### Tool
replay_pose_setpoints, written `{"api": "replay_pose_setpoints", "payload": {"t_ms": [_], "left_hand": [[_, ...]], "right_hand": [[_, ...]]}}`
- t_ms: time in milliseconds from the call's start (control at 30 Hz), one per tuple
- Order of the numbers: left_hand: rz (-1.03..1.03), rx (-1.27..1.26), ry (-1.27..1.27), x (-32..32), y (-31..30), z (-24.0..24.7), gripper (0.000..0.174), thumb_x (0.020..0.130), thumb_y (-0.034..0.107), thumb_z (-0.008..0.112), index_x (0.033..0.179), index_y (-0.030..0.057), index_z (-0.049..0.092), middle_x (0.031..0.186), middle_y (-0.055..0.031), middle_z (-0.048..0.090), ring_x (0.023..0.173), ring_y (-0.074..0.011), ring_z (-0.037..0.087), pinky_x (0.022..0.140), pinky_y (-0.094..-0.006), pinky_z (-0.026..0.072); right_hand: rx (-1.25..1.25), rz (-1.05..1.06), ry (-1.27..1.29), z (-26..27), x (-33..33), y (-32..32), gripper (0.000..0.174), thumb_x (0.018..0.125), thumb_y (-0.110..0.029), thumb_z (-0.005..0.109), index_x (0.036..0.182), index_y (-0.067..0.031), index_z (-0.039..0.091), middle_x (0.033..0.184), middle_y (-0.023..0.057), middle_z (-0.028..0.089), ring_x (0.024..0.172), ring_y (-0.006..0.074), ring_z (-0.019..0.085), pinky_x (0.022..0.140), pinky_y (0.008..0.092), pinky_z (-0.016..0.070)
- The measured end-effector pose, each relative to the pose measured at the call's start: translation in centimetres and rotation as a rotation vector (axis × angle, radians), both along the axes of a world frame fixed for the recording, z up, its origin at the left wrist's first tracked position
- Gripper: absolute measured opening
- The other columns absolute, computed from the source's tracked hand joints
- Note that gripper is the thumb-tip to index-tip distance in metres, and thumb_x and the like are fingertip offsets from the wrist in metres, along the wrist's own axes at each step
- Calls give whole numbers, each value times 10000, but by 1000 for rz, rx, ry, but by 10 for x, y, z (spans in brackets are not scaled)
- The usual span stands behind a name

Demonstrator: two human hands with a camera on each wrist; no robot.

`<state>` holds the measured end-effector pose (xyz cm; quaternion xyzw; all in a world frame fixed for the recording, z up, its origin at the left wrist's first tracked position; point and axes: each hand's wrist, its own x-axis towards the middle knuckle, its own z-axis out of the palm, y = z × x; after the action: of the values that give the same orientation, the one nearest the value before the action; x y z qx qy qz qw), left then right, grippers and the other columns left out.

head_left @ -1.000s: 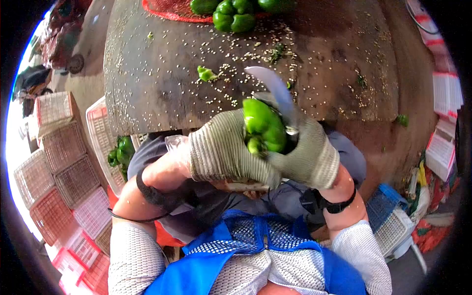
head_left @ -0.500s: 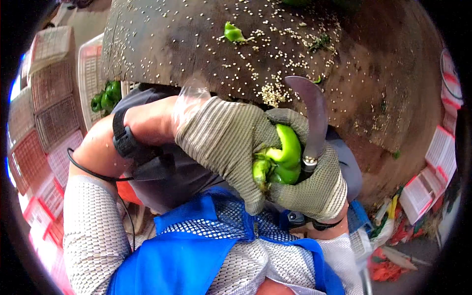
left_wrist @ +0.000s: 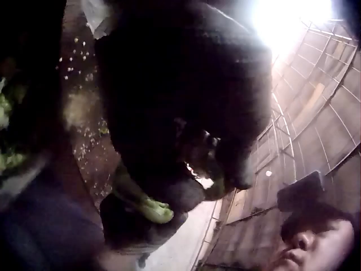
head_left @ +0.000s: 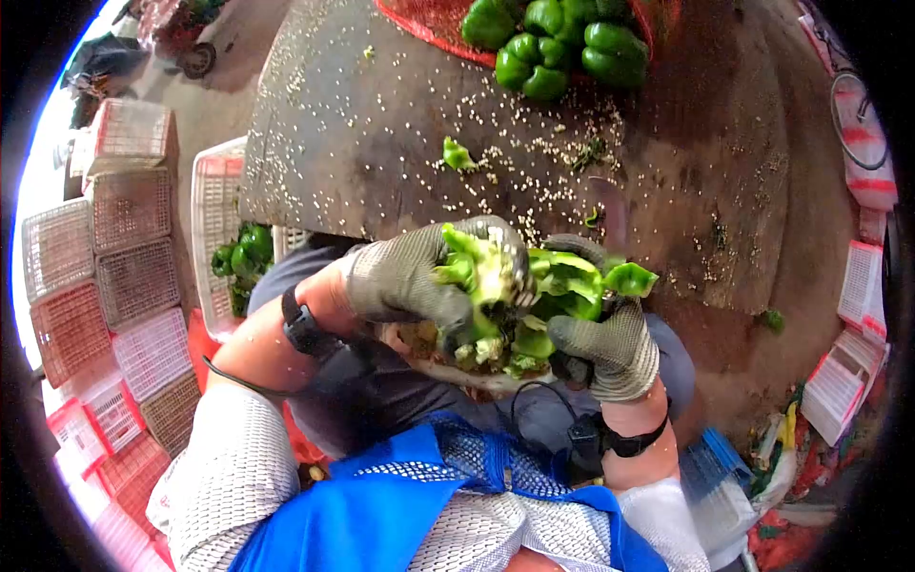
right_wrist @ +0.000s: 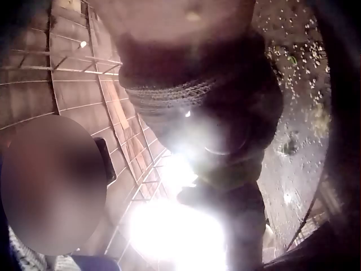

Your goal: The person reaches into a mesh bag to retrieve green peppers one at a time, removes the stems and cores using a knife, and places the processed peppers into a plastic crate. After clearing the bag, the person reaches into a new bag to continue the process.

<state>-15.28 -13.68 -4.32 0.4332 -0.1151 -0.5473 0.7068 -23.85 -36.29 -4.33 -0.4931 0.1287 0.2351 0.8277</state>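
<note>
In the head view, my gloved left hand [head_left: 405,278] grips the pale, seedy core [head_left: 496,272] of a green bell pepper, its fingers curled over the far side. Close on the right, my gloved right hand [head_left: 618,351] holds the opened pepper [head_left: 575,284], its hollow inside showing. A curved knife [head_left: 613,212] juts up beyond that same hand, its blade blurred and its handle hidden. Below both hands, pepper cores [head_left: 488,349] lie in a light-rimmed container between the knees. The left wrist view shows a green pepper strip [left_wrist: 153,209] by the dark glove; the right wrist view is mostly glove and glare.
The wooden table [head_left: 334,153] ahead is strewn with seeds and a pepper scrap [head_left: 457,153]. Several whole green peppers [head_left: 543,62] sit at its far side by a red mesh bag [head_left: 429,29]. A white crate [head_left: 215,191] with peppers stands left, beyond it stacked crates [head_left: 133,202].
The pepper, earlier whole and cupped between both hands, is now open. Its core has come away in the left hand, and the hands have drawn slightly apart. The knife stays with the right hand.
</note>
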Motion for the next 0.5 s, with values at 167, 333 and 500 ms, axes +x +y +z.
{"api": "replay_pose_setpoints", "payload": {"t_ms": [167,333,500], "left_hand": [[501,215,-16,6,-7,-16,249,846,185,755,1006,52,618,903,9,645,804,-102,613,723,-254,519],[449,372,-159,14,7,-24,277,880,251,718,991,10,636,881,-36,677,785,-119,639,652,-256,538],[-208,434,-354,-5,12,38,403,774,272,728,1080,24,644,941,-86,716,857,-171,677,753,-332,547]], "right_hand": [[-114,-63,-63,-4,3,6,724,694,-70,780,1351,-51,477,1120,54,613,1008,140,577,892,294,504],[-215,-55,-79,-31,4,11,574,733,-93,766,1271,-57,569,1039,5,631,940,105,573,840,267,501],[-16,-103,96,-21,13,10,446,764,-108,752,1187,-65,617,1016,5,650,920,131,610,815,284,512]]}}
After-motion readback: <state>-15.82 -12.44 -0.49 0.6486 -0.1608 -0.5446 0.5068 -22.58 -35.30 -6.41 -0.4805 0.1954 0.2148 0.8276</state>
